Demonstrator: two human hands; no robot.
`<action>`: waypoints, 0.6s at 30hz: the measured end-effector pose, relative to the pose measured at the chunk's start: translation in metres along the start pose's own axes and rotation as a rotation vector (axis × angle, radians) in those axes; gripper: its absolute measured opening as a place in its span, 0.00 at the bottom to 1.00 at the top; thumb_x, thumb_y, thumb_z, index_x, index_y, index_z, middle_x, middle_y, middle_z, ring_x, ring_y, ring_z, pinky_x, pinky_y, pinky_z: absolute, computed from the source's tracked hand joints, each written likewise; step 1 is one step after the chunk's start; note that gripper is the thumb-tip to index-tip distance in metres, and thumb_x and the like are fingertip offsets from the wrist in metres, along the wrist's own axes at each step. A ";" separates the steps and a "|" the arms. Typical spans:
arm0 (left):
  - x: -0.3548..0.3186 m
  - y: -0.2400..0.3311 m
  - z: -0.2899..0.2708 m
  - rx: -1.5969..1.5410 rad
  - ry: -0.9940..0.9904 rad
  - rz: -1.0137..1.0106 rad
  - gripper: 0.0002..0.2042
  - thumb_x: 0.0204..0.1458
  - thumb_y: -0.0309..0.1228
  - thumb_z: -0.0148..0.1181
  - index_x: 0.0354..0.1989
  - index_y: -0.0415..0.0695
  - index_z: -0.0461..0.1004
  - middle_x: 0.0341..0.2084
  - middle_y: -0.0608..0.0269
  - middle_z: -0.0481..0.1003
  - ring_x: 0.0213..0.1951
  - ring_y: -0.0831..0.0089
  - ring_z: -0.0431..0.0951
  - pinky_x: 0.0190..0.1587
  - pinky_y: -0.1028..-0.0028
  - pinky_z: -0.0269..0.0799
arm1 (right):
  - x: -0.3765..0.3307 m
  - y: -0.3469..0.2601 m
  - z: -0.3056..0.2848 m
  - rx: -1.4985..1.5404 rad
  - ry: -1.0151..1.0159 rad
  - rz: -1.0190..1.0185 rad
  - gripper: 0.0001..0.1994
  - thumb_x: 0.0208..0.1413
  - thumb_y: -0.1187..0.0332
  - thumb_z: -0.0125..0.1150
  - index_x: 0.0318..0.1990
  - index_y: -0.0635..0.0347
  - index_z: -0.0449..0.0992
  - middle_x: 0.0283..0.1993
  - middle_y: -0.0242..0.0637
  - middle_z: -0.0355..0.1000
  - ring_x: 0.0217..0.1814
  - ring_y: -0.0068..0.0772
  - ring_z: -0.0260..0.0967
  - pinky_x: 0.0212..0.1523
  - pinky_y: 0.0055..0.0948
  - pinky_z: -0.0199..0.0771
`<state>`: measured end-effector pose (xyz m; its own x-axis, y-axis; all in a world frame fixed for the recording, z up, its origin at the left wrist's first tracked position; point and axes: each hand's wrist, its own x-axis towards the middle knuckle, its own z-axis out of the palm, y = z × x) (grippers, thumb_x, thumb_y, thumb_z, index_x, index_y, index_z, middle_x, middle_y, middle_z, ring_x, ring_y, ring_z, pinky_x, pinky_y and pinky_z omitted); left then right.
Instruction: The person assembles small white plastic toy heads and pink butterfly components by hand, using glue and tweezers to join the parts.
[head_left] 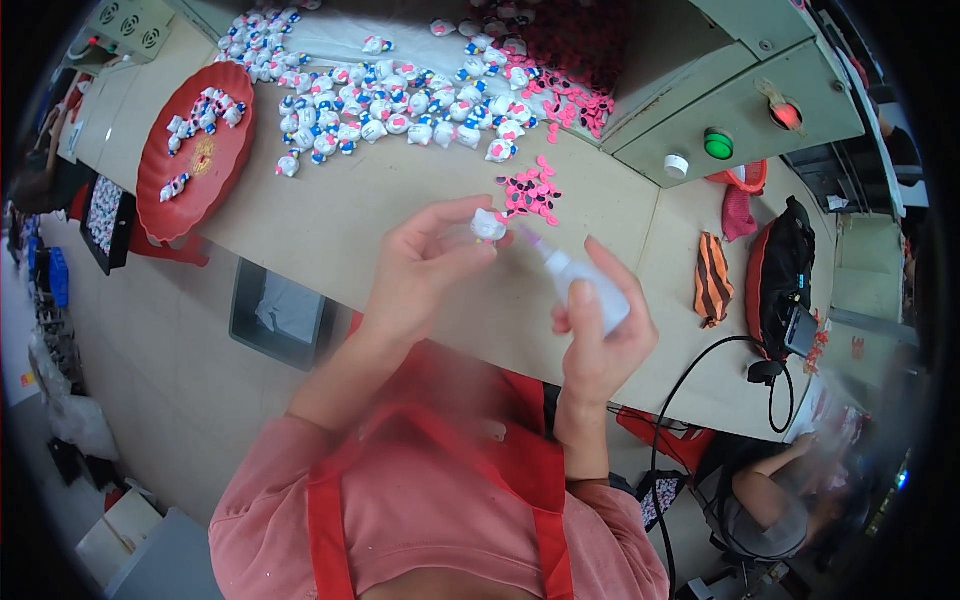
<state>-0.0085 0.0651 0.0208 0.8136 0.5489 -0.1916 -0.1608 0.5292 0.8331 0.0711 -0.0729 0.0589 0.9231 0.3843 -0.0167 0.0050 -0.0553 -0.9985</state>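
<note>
Head view, white figurine: a small white figurine [488, 226] with a pink detail is sitting in the person's fingertips, being held just above the counter [350, 210].
Left hand: the left hand [430, 250] is pinching the figurine between thumb and fingers.
Right hand: the right hand [605, 330] is gripping a translucent squeeze bottle [571, 272], its thumb pressing along the side.
Bottle nozzle: the purplish nozzle [533, 238] is pointing left toward the figurine; whether it is touching cannot be told.
Pink pieces: a loose cluster of small pink and dark pieces [532, 190] is lying on the counter just beyond the figurine, and more are spilling at the machine's edge.
Figurine pile: many white figurines with blue and pink parts [385, 100] are crowding the far side of the counter.
Red dish: a scalloped red dish [155, 190] is standing to the left, carrying a few figurines.
Machine: a grey-green housing [640, 150] is rising at the far right, showing a green button [718, 144], a red one [786, 117] and a white knob [676, 165].
Right end: a striped orange cloth [712, 280] and a black bag [780, 255] are resting on the counter.
Below: a grey bin [245, 333] is standing under the near edge, left of the person.
Co-worker: another person [765, 500] is sitting at lower right.
</note>
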 end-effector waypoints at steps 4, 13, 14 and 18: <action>0.004 -0.011 0.002 -0.134 0.006 -0.064 0.18 0.47 0.17 0.54 0.49 0.34 0.66 0.41 0.54 0.71 0.44 0.65 0.73 0.52 0.67 0.68 | 0.041 0.034 -0.025 0.132 -0.134 0.265 0.16 0.47 0.76 0.57 0.45 0.66 0.66 0.30 0.38 0.70 0.32 0.27 0.72 0.30 0.25 0.71; 0.000 -0.011 -0.005 -0.096 0.019 -0.013 0.19 0.46 0.18 0.55 0.49 0.36 0.66 0.40 0.58 0.72 0.43 0.68 0.75 0.47 0.74 0.67 | 0.069 0.047 0.021 -1.015 -0.074 -0.164 0.09 0.42 0.67 0.62 0.29 0.63 0.74 0.29 0.46 0.71 0.29 0.47 0.71 0.32 0.37 0.71; 0.000 -0.012 -0.005 -0.098 0.027 -0.011 0.19 0.46 0.18 0.55 0.49 0.36 0.66 0.40 0.58 0.72 0.43 0.68 0.75 0.47 0.74 0.67 | 0.068 0.048 0.018 -1.015 -0.082 -0.167 0.09 0.42 0.67 0.62 0.29 0.63 0.74 0.29 0.46 0.71 0.29 0.47 0.71 0.32 0.37 0.71; -0.002 -0.013 -0.002 -0.061 0.001 -0.038 0.19 0.46 0.17 0.55 0.49 0.34 0.65 0.40 0.56 0.72 0.43 0.69 0.74 0.48 0.72 0.68 | 0.064 0.047 0.000 -0.849 -0.037 -0.205 0.06 0.43 0.73 0.61 0.29 0.66 0.74 0.23 0.39 0.72 0.24 0.31 0.71 0.28 0.29 0.70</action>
<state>-0.0094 0.0585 0.0096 0.8192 0.5284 -0.2230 -0.1636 0.5879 0.7922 0.1308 -0.0505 0.0113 0.8593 0.4912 0.1427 0.4684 -0.6435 -0.6054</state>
